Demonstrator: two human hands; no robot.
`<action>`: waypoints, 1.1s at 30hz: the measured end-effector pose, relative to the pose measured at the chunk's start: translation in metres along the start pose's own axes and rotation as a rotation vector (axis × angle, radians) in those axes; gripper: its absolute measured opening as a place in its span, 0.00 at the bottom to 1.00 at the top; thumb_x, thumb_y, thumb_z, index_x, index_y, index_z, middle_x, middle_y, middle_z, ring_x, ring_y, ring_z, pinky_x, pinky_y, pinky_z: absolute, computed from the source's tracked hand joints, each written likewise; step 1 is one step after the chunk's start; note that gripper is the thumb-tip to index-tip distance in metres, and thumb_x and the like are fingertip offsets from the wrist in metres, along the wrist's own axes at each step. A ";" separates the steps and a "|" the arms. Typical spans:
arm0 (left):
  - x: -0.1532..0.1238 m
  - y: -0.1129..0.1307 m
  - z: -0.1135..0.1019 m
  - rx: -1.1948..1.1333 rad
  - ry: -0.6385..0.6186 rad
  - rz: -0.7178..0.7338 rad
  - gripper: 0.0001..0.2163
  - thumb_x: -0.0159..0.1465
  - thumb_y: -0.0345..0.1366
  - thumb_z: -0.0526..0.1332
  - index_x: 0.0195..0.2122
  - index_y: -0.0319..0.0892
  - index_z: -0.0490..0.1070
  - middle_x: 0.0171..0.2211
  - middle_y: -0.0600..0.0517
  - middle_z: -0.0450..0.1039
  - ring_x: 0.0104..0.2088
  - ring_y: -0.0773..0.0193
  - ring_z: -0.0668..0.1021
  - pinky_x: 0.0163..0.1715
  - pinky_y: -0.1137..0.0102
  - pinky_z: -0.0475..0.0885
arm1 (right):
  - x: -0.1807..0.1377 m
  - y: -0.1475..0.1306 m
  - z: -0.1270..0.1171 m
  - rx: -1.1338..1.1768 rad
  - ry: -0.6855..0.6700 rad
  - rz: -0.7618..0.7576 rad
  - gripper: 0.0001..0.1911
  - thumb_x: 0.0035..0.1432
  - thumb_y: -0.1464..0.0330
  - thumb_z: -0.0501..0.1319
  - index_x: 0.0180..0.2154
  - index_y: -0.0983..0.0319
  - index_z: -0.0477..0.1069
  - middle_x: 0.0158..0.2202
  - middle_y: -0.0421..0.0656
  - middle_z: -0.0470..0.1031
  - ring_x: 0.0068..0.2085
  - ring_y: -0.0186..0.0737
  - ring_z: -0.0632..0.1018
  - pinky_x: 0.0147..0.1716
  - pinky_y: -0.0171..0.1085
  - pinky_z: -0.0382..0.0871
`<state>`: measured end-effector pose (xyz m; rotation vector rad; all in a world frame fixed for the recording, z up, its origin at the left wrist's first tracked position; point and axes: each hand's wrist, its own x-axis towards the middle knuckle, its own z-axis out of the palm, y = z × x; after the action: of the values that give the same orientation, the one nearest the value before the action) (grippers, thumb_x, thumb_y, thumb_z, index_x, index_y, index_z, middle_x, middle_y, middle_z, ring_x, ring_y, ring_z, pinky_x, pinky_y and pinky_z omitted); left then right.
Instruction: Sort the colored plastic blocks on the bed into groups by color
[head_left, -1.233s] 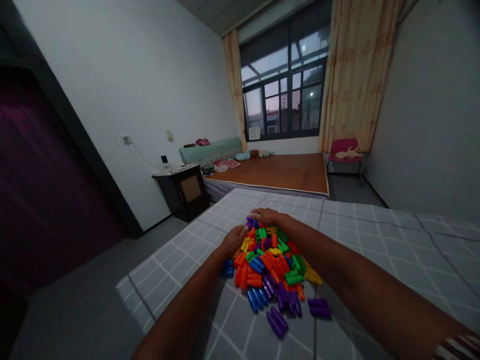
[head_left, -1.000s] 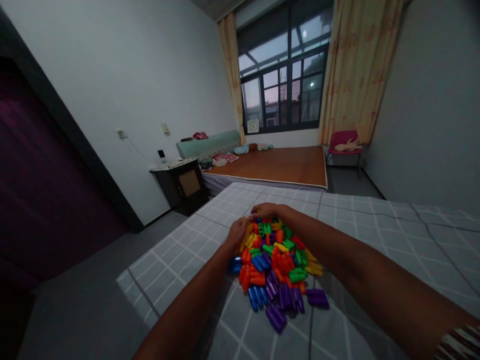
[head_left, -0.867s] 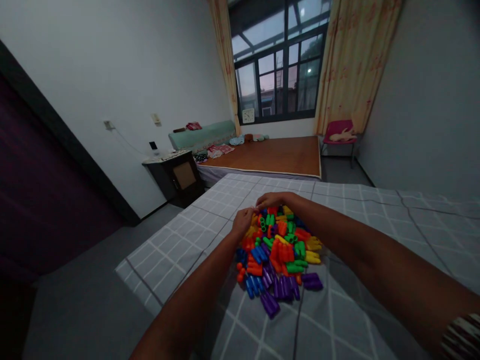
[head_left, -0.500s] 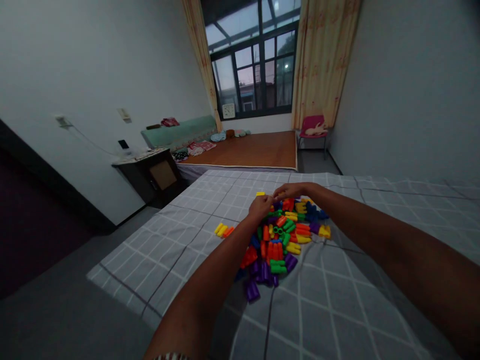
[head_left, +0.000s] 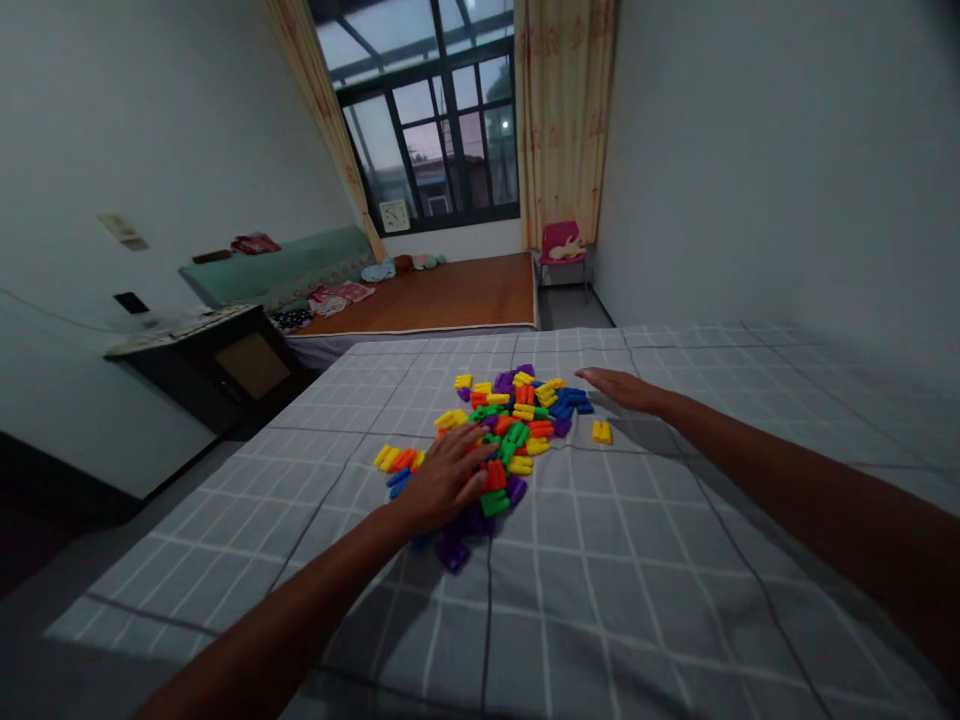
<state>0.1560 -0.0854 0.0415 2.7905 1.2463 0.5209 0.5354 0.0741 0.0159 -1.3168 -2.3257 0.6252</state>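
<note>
A spread-out heap of small plastic blocks (head_left: 517, 420) in red, orange, yellow, green, blue and purple lies on a grey checked bedsheet (head_left: 645, 560). My left hand (head_left: 444, 478) lies flat on the near left part of the heap, fingers spread. My right hand (head_left: 621, 388) rests flat on the sheet just right of the heap, fingers stretched out, next to a lone yellow block (head_left: 601, 432). Neither hand holds anything.
A dark bedside cabinet (head_left: 214, 365) stands left of the bed. Beyond it is a low wooden platform (head_left: 442, 295) with cushions and clothes, a pink chair (head_left: 562, 245), curtains and a dark window (head_left: 427, 130). A white wall runs along the right.
The view swung right and down. Both hands, earlier cupped together over the far end of the heap, have moved apart and flattened; the blocks are now spread wider and flatter.
</note>
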 end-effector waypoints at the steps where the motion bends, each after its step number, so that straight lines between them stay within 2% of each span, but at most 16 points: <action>1: -0.019 -0.007 0.003 0.060 0.005 -0.070 0.22 0.68 0.43 0.50 0.63 0.50 0.59 0.67 0.48 0.54 0.66 0.52 0.56 0.64 0.49 0.53 | -0.014 0.005 0.008 -0.070 0.035 0.005 0.33 0.65 0.50 0.40 0.60 0.60 0.65 0.60 0.47 0.67 0.61 0.50 0.66 0.61 0.50 0.57; 3: -0.053 -0.033 0.010 0.129 0.042 -0.264 0.25 0.69 0.45 0.47 0.66 0.46 0.53 0.67 0.45 0.52 0.66 0.50 0.57 0.63 0.49 0.55 | -0.041 0.015 0.024 -0.215 0.099 0.043 0.34 0.65 0.51 0.41 0.62 0.62 0.62 0.62 0.50 0.64 0.63 0.51 0.64 0.61 0.50 0.57; 5: -0.081 -0.066 0.014 0.146 0.065 -0.449 0.26 0.70 0.47 0.43 0.66 0.43 0.53 0.66 0.42 0.55 0.65 0.47 0.60 0.60 0.47 0.60 | -0.064 0.024 0.037 -0.338 0.126 0.080 0.33 0.64 0.51 0.43 0.62 0.63 0.61 0.63 0.53 0.62 0.63 0.53 0.63 0.61 0.52 0.58; 6: -0.092 -0.083 0.014 0.135 0.070 -0.489 0.27 0.69 0.48 0.42 0.66 0.42 0.54 0.66 0.42 0.56 0.64 0.46 0.60 0.60 0.48 0.61 | -0.074 0.027 0.042 -0.388 0.124 0.087 0.33 0.64 0.52 0.45 0.62 0.64 0.61 0.63 0.53 0.62 0.63 0.54 0.62 0.60 0.52 0.58; 9: -0.116 -0.115 0.008 0.116 0.095 -0.484 0.28 0.68 0.51 0.41 0.66 0.48 0.55 0.65 0.44 0.57 0.65 0.47 0.59 0.61 0.51 0.60 | -0.090 0.027 0.044 -0.480 0.086 0.086 0.31 0.63 0.54 0.48 0.61 0.65 0.63 0.63 0.55 0.61 0.63 0.55 0.62 0.60 0.53 0.57; 11: -0.123 -0.115 0.001 0.124 0.108 -0.449 0.29 0.67 0.54 0.43 0.67 0.50 0.53 0.66 0.43 0.56 0.66 0.45 0.58 0.61 0.47 0.60 | -0.089 0.017 0.038 -0.489 0.077 0.110 0.29 0.62 0.56 0.51 0.59 0.64 0.65 0.62 0.54 0.63 0.62 0.56 0.64 0.57 0.54 0.61; 13: -0.123 -0.101 -0.005 0.130 0.041 -0.344 0.34 0.63 0.57 0.51 0.67 0.49 0.51 0.67 0.42 0.51 0.66 0.41 0.56 0.60 0.46 0.60 | -0.082 0.001 0.031 -0.455 0.065 0.088 0.26 0.61 0.59 0.54 0.58 0.61 0.66 0.59 0.53 0.67 0.59 0.56 0.67 0.54 0.53 0.64; 15: -0.117 -0.080 -0.008 0.124 -0.076 -0.208 0.39 0.58 0.58 0.59 0.67 0.49 0.51 0.69 0.43 0.46 0.66 0.39 0.55 0.61 0.47 0.59 | -0.072 -0.016 0.030 -0.411 0.037 0.001 0.25 0.60 0.61 0.56 0.57 0.59 0.67 0.58 0.50 0.70 0.56 0.53 0.70 0.53 0.50 0.65; 17: -0.107 -0.059 -0.006 0.103 -0.144 -0.132 0.40 0.57 0.57 0.61 0.67 0.49 0.50 0.69 0.43 0.46 0.66 0.39 0.54 0.61 0.45 0.57 | -0.062 -0.029 0.036 -0.391 0.003 -0.065 0.24 0.58 0.62 0.58 0.56 0.58 0.69 0.57 0.49 0.70 0.56 0.52 0.70 0.54 0.49 0.63; 21: -0.073 -0.034 0.010 0.003 -0.092 -0.103 0.38 0.61 0.52 0.60 0.69 0.48 0.45 0.69 0.41 0.45 0.67 0.43 0.52 0.62 0.46 0.55 | -0.050 -0.035 0.057 -0.384 0.018 -0.061 0.22 0.56 0.69 0.59 0.53 0.58 0.72 0.55 0.47 0.73 0.54 0.51 0.71 0.53 0.47 0.62; 25: -0.025 -0.011 0.028 -0.079 -0.048 -0.074 0.34 0.65 0.46 0.57 0.69 0.48 0.44 0.69 0.41 0.41 0.68 0.47 0.51 0.62 0.50 0.56 | -0.049 -0.028 0.067 -0.284 0.136 -0.050 0.21 0.55 0.70 0.60 0.51 0.59 0.73 0.52 0.45 0.75 0.51 0.47 0.73 0.52 0.43 0.63; 29: 0.028 0.028 0.034 0.019 -0.051 0.025 0.28 0.65 0.48 0.56 0.65 0.50 0.54 0.70 0.44 0.41 0.67 0.45 0.49 0.63 0.46 0.50 | -0.054 -0.023 0.070 -0.188 0.250 -0.040 0.20 0.57 0.67 0.58 0.52 0.59 0.72 0.52 0.46 0.75 0.51 0.47 0.72 0.52 0.44 0.64; 33: 0.061 0.065 0.039 0.095 -0.190 0.197 0.20 0.65 0.47 0.56 0.58 0.54 0.66 0.66 0.49 0.54 0.65 0.46 0.56 0.62 0.45 0.45 | -0.061 -0.020 0.072 -0.162 0.288 -0.047 0.19 0.60 0.66 0.56 0.53 0.60 0.71 0.52 0.48 0.74 0.51 0.49 0.71 0.52 0.47 0.63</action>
<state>0.2522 -0.0809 0.0335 2.9750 0.9913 0.2015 0.5121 -0.0012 -0.0387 -1.3188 -2.1974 0.2178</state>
